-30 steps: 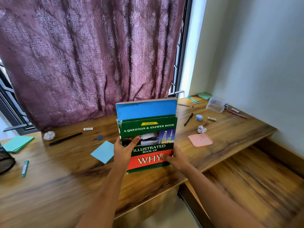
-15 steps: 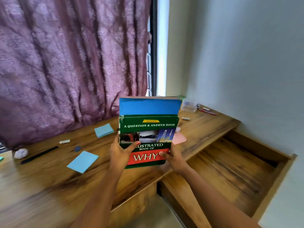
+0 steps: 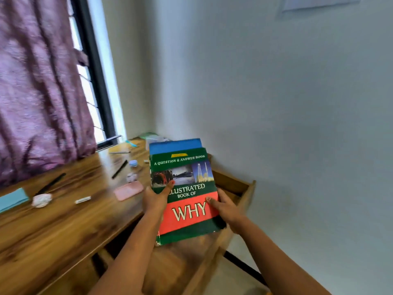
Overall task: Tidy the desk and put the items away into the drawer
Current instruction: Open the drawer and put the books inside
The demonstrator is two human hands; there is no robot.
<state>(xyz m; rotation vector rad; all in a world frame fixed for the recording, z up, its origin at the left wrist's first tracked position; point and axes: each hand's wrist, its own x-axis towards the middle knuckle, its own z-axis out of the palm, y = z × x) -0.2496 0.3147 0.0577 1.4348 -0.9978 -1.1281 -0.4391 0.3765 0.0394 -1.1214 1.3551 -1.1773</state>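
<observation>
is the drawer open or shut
Open. The drawer is pulled out beside the desk, its wooden inside showing under the books that both hands hold over it.

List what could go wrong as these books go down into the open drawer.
1. The blue book lies loose behind the green book; tilted, it may slide out.
2. The left hand and right hand grip only the lower edges, so the stack could tip forward.
3. The drawer sits close to the wall; the right hand's knuckles or a book corner may strike its side.
</observation>
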